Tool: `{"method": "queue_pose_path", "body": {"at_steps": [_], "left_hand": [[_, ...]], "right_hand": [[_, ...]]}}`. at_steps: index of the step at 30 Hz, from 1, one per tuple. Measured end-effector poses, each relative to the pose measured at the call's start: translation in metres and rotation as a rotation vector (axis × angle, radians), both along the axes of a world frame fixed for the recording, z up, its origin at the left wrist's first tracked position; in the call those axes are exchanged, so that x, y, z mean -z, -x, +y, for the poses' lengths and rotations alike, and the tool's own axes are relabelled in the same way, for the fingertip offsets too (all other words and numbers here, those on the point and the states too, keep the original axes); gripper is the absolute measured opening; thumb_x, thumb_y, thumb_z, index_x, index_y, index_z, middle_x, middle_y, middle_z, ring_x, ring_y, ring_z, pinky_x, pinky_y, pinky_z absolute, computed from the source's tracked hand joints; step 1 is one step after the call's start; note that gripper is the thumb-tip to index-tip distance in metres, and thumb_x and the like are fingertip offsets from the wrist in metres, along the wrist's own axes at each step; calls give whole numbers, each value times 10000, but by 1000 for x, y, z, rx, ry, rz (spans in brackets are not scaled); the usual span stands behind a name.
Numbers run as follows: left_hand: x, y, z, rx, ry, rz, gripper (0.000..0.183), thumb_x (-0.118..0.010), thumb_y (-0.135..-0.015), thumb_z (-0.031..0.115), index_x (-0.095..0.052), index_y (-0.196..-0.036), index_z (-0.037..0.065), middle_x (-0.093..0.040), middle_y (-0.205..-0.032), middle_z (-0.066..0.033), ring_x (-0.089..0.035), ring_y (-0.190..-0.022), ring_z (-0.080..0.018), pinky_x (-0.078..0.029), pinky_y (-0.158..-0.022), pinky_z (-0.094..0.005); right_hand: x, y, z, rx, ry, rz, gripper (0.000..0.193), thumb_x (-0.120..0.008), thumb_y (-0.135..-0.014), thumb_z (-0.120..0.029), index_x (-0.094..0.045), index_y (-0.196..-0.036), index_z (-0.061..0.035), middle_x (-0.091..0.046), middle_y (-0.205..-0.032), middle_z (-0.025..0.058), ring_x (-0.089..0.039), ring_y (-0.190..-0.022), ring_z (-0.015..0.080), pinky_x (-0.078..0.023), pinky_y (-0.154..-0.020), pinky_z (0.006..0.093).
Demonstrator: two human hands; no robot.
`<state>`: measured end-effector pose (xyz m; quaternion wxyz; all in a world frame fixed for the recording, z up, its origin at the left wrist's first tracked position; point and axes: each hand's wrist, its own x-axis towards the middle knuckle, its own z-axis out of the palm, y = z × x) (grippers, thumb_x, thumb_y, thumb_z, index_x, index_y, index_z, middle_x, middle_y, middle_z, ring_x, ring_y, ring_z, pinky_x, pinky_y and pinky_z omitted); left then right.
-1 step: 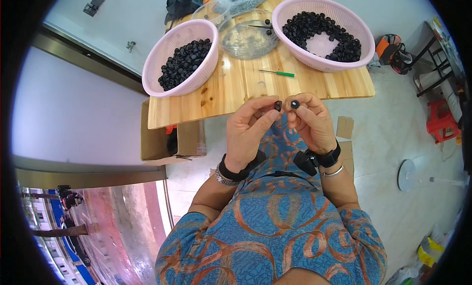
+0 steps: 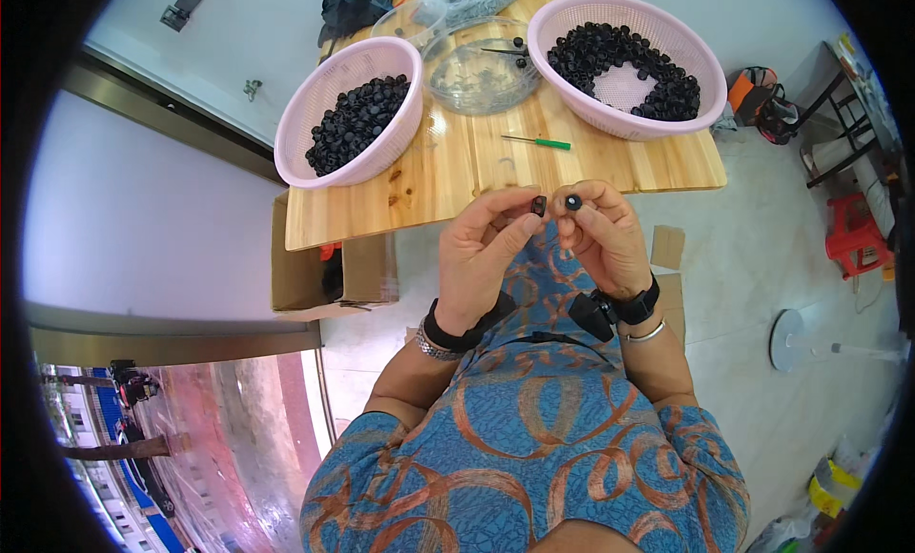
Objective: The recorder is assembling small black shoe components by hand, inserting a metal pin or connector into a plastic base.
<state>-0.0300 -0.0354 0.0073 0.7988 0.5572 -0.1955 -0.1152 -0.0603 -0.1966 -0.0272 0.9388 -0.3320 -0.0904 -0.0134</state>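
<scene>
Your left grip point(image 2: 479, 255) pinches a small black piece point(image 2: 538, 207) between thumb and fingers, on your side of the green-handled screwdriver point(image 2: 553, 144). Your right grip point(image 2: 615, 246) pinches a round black piece point(image 2: 573, 201) just beside it, also on your side of the screwdriver; a pale spot shows on its face. Against the earlier frame, both your grips hold the same pinch in nearly the same place. The screwdriver still lies on the worktop point(image 2: 453, 176). Left of it and farther off, a pink basket point(image 2: 394, 141) holds black pieces; beyond it, to the right, a second pink basket point(image 2: 624, 125) holds more. Neither has visibly changed.
</scene>
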Motion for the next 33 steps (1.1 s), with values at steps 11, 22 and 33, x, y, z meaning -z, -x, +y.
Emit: {"method": "queue_pose_path", "body": {"at_steps": [11,22,33], "left_hand": [[5,-5,7,12,46,-12,260,-570,-839,-5,-543,-1097,-24,-613,-1041,-135,-610,-910,-164,-500,-802,-261],[8,-5,11,18,73,31,245,-553,-853,4,-540,-1096,-28,-614,-1027,-139,-611,-903,-167,-502,-794,-262],[7,-5,12,25,162,155,250,-562,-851,8,-554,-1099,-23,-621,-957,-77,-601,-847,-120,-490,-760,-226]], "right_hand": [[4,-8,4,-1,-108,-42,184,-504,-890,-63,-532,-1058,7,-585,-917,106,-585,-711,108,-518,-632,234],[0,-11,11,5,-74,-28,162,-520,-874,-56,-532,-1016,22,-586,-870,96,-575,-678,109,-510,-610,237],[-10,-7,31,297,233,-91,176,-579,-796,31,-514,-959,16,-568,-772,54,-560,-614,105,-489,-587,224]]}}
